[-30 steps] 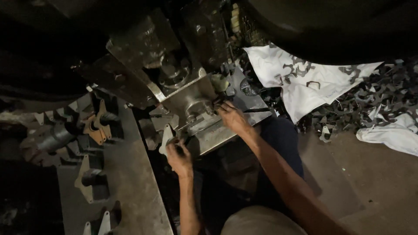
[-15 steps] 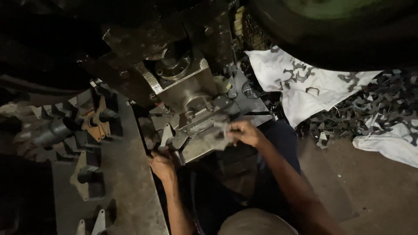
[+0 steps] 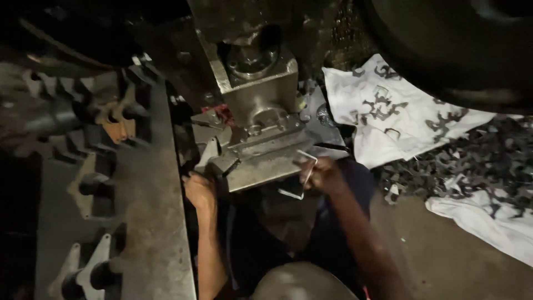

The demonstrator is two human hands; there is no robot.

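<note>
Right hand [image 3: 325, 175] has pulled back from the press bed [image 3: 261, 161] at frame centre, now pinching a flat metal piece [image 3: 300, 178] just off its edge, while left hand [image 3: 199, 189] stays gripping the bed's left corner.

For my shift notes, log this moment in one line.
left hand: at press die block edge | right hand: holding flat metal piece | stamped scrap on floor
</note>
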